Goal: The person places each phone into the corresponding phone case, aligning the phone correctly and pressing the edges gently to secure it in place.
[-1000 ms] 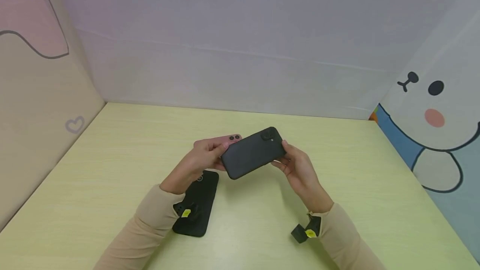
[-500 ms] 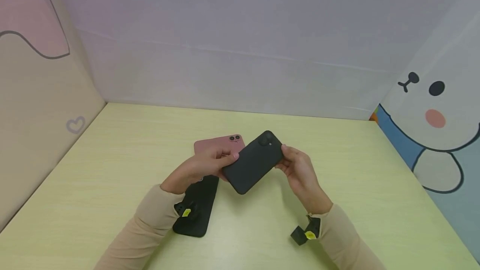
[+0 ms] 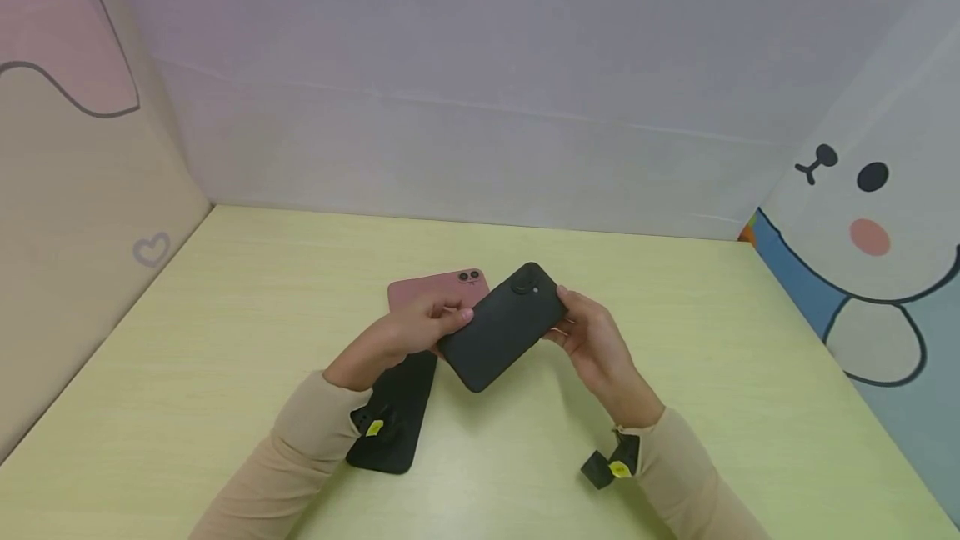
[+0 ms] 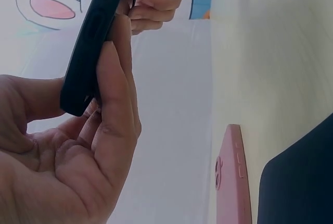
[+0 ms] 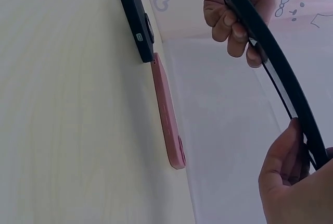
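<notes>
Between my two hands, above the table, is a phone in a black case (image 3: pixel 502 327), its camera end tilted up to the right. My left hand (image 3: pixel 411 325) pinches its lower left end, thumb on the back and fingers underneath. At the opposite end, my right hand (image 3: pixel 600 347) grips the edge near the camera. From the right wrist, the black case (image 5: pixel 283 73) looks bowed, and a pale strip and a thin dark edge show along its inner side. How far case and phone are apart, I cannot tell.
Behind my left hand a pink phone (image 3: pixel 420 287) lies camera side up on the pale table (image 3: pixel 675 307). Another black phone (image 3: pixel 411 407) lies partly under my left wrist. Printed cloth walls (image 3: pixel 480 157) stand along the back and both sides.
The held phone has turned steeper, its lower left end swinging down toward me. My left thumb has moved right and down with it. Over the last half second it shifted slightly left.
</notes>
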`<state>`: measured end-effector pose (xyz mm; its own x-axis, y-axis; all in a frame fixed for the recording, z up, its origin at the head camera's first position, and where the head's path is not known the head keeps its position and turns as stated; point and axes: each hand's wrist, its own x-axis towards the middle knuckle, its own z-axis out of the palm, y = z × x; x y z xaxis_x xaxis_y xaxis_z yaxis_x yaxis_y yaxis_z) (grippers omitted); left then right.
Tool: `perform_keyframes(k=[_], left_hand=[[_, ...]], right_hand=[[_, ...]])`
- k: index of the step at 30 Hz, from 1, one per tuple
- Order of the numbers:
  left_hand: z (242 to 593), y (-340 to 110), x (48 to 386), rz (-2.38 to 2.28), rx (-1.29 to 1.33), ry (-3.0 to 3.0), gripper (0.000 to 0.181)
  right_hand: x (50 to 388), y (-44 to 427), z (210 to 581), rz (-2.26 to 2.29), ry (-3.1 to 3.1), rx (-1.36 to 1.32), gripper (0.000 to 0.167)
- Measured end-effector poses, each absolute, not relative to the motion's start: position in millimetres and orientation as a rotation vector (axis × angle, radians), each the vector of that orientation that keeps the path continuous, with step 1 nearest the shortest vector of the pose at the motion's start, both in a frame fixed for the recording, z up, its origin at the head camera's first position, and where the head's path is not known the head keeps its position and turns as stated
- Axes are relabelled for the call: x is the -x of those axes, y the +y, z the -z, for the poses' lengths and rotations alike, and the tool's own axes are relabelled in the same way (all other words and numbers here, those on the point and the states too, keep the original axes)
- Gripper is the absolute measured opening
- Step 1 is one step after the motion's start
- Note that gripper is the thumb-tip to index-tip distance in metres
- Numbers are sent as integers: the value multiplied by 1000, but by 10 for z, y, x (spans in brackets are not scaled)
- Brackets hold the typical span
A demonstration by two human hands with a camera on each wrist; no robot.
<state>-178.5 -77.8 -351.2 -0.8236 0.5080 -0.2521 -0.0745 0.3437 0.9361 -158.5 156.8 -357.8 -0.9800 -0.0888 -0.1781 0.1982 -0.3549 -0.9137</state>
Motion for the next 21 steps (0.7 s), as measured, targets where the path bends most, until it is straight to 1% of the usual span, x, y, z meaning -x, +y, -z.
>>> perform_keyframes(k=[6, 11, 15, 21], left_hand=[[3528, -790, 1800, -1464, -381, 2118, 20], [3546, -780, 1787, -1446, -415, 2123, 16], [3554, -784, 1772, -1421, -469, 2128, 14], [3549, -789, 1758, -1310, -577, 2142, 18]], right_hand=[[1600, 1544, 3570, 2363, 1753, -126, 19], [1599, 1524, 3569, 2322, 1831, -141, 19], [1594, 1514, 3566, 2289, 1904, -146, 20], [1581, 1500, 3577, 2273, 1954, -185, 20]])
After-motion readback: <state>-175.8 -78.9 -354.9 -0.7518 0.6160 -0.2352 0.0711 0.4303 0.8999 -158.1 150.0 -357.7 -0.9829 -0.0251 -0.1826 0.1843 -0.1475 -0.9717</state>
